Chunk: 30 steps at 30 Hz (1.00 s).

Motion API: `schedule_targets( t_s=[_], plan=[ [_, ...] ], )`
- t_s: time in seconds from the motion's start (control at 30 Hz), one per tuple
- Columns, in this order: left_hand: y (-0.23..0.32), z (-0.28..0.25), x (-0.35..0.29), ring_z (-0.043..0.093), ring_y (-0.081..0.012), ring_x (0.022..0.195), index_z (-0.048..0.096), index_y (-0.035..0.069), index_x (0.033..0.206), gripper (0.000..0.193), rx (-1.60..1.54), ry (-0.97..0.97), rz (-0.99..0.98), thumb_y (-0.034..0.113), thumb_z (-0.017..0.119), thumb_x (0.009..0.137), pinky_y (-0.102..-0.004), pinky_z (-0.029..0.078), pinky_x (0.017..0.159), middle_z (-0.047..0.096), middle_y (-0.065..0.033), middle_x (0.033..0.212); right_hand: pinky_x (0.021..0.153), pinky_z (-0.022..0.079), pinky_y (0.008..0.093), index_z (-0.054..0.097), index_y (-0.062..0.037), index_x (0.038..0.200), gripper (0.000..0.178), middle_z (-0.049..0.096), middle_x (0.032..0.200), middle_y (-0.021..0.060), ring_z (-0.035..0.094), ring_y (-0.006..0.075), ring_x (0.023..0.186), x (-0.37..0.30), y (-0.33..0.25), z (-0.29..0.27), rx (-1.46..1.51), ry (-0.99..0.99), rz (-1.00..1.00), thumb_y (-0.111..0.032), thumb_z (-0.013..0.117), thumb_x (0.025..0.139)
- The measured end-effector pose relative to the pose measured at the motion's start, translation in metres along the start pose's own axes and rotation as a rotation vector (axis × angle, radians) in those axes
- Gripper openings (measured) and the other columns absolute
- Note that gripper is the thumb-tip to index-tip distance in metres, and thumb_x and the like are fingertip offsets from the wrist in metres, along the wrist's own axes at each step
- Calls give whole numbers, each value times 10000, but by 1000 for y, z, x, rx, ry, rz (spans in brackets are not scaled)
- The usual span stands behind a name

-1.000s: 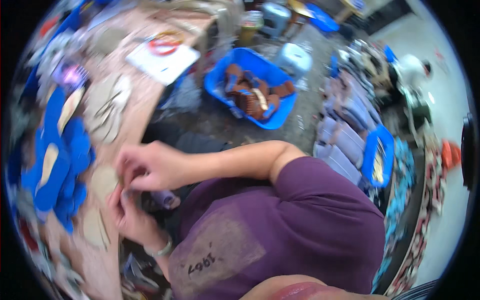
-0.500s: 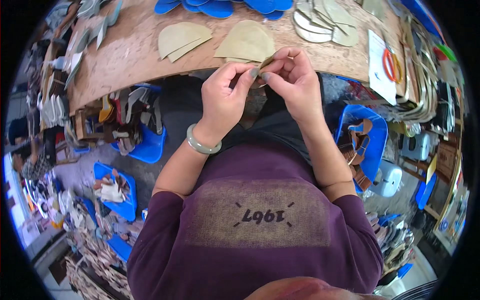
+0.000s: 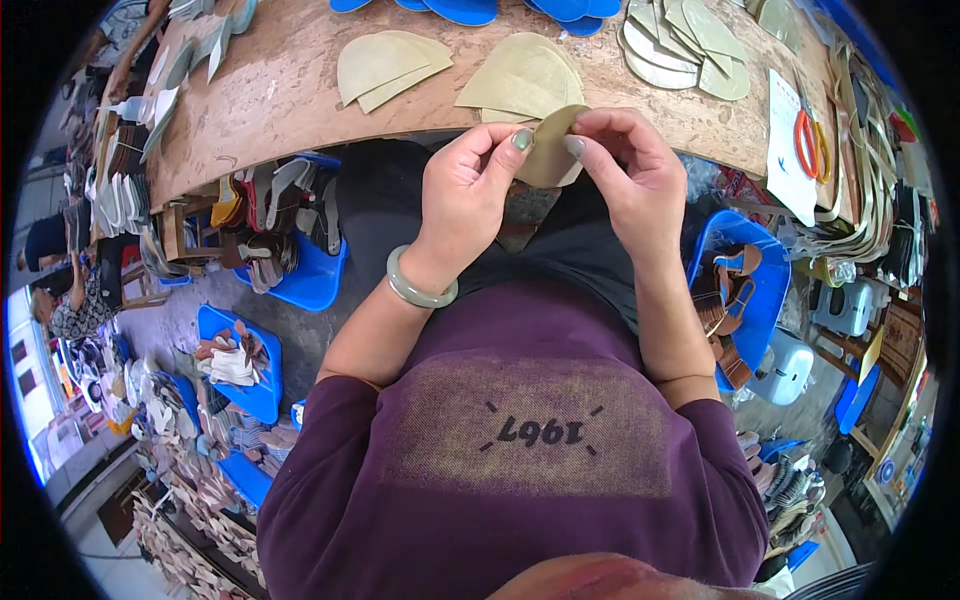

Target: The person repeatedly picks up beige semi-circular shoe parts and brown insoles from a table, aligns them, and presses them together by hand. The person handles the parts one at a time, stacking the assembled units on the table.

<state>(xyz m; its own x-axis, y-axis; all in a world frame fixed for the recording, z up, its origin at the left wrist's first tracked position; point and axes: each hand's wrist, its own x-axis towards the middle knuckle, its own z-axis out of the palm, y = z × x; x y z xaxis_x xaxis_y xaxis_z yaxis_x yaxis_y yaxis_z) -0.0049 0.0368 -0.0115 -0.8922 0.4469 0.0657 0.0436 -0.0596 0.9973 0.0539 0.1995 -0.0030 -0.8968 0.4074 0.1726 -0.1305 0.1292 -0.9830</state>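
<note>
Between my two hands, just past the table's near edge, a beige half-oval shoe piece (image 3: 550,158) is held up and slightly curved. My left hand (image 3: 470,185) pinches its left edge between thumb and fingers. On the opposite edge, my right hand (image 3: 632,165) grips it with thumb and bent fingers. Behind it on the wooden table (image 3: 250,115) lies a stack of similar beige pieces (image 3: 520,75). A second small stack of beige pieces (image 3: 390,65) rests to its left.
Blue insole-shaped pieces (image 3: 455,8) and pale overlapping pieces (image 3: 690,45) lie along the back. Orange-handled scissors (image 3: 806,145) sit on white paper (image 3: 785,185) at the right. Blue bins (image 3: 755,290) with shoe parts stand on the floor beside me.
The beige piece, earlier seen nearly edge-on between my fingertips, now shows its broad face. My hands have moved a little apart, and the whole view has shifted slightly.
</note>
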Motion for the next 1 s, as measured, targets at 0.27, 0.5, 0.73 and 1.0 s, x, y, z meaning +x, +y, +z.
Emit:
schedule_targets(
  t_s=[0.27,0.5,0.73,1.0],
  plan=[
    [12,-9,-1,581,-53,825,610,-7,1078,258,-479,-95,-307,226,526,1006,-211,472,744,643,-8,964,733,514,246,666,27,1078,261,672,998,65,632,115,855,0,3,-17,375,-130,224,-49,711,833],
    [10,-14,-1,561,-33,760,627,16,986,276,-84,-67,-57,276,534,1002,-195,459,666,642,-1,864,655,505,227,684,26,1023,215,689,844,41,620,86,726,-6,6,-17,179,-152,274,-91,716,846],
    [5,-18,-3,548,-19,630,628,30,973,262,-326,-42,-207,285,566,983,-160,414,539,637,11,791,662,508,238,691,4,991,175,695,852,46,629,100,706,-5,3,-13,625,-243,399,-82,718,842],
    [4,-26,-1,584,-89,729,627,18,1006,204,63,78,16,197,663,914,-229,493,640,625,-42,895,653,499,222,685,12,958,147,685,842,34,611,84,704,-6,-4,-10,517,-123,286,-82,717,849]
  ],
)
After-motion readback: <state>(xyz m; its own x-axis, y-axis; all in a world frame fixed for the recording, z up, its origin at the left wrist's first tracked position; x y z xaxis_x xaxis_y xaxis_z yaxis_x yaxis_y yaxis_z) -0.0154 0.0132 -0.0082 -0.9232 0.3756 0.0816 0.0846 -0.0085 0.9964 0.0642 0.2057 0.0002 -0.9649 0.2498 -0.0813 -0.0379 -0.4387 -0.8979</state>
